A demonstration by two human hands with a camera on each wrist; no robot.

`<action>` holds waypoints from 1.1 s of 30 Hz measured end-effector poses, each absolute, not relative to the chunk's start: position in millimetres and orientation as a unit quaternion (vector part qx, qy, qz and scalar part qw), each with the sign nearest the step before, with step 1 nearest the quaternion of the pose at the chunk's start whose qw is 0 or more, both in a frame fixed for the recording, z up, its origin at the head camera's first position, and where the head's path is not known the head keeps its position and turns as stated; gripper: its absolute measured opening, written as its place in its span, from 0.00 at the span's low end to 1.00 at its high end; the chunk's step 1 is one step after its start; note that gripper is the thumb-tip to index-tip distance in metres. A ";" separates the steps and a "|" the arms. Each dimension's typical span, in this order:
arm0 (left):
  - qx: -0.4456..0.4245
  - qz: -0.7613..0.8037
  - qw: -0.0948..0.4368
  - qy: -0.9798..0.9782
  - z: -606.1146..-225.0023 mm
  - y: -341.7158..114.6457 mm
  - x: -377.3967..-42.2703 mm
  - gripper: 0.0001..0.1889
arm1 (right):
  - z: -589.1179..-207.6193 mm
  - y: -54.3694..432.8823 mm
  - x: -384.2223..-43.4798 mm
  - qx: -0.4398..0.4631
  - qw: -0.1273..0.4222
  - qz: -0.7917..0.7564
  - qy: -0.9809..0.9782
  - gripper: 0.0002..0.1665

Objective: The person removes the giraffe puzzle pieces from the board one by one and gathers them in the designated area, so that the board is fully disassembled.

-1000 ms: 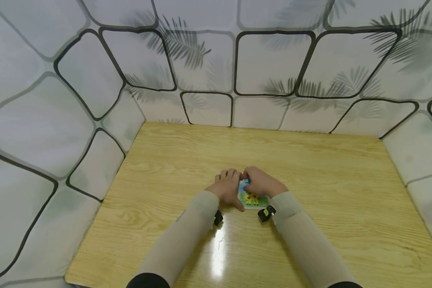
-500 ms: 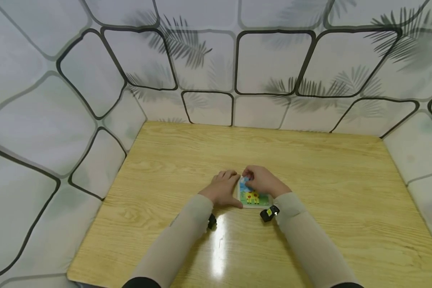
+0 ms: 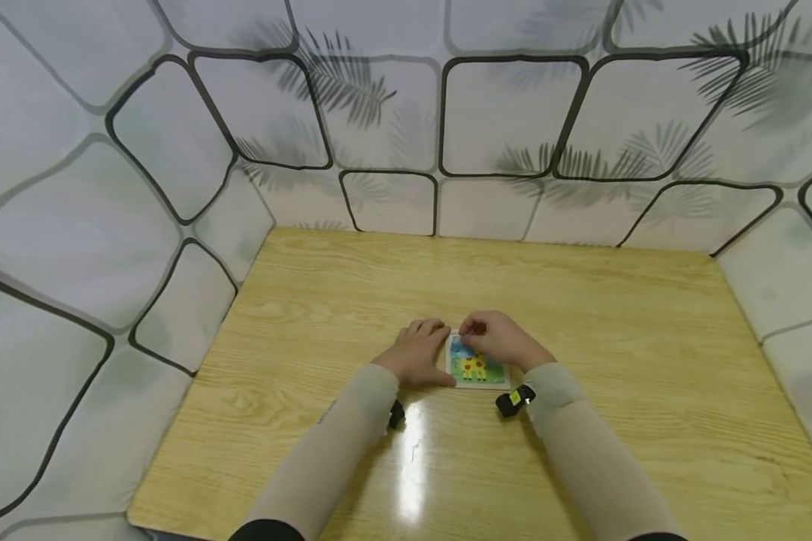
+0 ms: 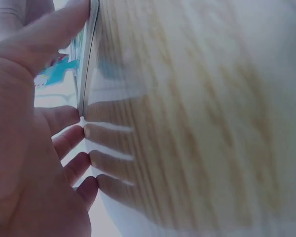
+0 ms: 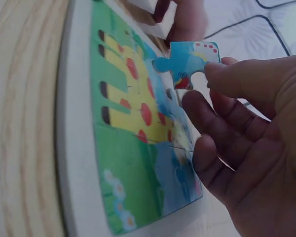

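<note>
A jigsaw puzzle with a yellow, red-spotted giraffe lies in a white-rimmed board (image 3: pixel 483 387) on the table. In the right wrist view my right hand (image 5: pixel 246 123) pinches a blue jigsaw piece (image 5: pixel 185 61) between thumb and fingertips. The piece is tilted up off the board at its far part; whether its lower edge touches the puzzle I cannot tell. My left hand (image 3: pixel 416 355) lies at the board's left side with fingers spread. In the left wrist view its thumb and fingertips touch the board's edge (image 4: pixel 90 59). My right hand (image 3: pixel 504 340) covers the upper right of the puzzle.
The wooden table (image 3: pixel 325 300) extends around the board on every side. A patterned cloth wall (image 3: pixel 392 203) stands behind it and along both sides. Each wrist carries a small black camera (image 3: pixel 514 400).
My left hand has shifted slightly left, its wrist turning outward. My right hand has drawn a little to the right, so more of the puzzle shows between the hands.
</note>
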State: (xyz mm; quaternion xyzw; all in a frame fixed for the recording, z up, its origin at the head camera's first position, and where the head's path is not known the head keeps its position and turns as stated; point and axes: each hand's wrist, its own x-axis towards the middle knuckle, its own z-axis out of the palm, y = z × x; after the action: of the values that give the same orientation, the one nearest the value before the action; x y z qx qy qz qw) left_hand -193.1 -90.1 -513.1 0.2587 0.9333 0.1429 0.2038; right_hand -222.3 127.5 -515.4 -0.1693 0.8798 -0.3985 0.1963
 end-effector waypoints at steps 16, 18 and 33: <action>0.258 0.136 0.202 0.935 -511.7 -89.0 -188.8 0.60 | -518.0 206.6 -224.0 -0.080 0.194 -0.403 0.891 0.16; 0.258 0.137 0.203 0.934 -511.4 -88.9 -188.8 0.60 | -517.8 214.2 -223.3 -0.074 0.196 -0.386 0.898 0.15; 0.258 0.141 0.208 0.933 -513.3 -89.2 -189.8 0.59 | -513.0 209.5 -220.8 -0.109 0.180 -0.257 0.943 0.10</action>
State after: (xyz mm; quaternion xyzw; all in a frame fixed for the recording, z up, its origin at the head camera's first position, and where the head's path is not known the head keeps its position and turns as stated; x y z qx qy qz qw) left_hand -189.8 -89.2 -513.3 0.2584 0.9328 0.1406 0.2084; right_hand -220.8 209.5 -513.0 -0.1088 0.9434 -0.2565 0.1801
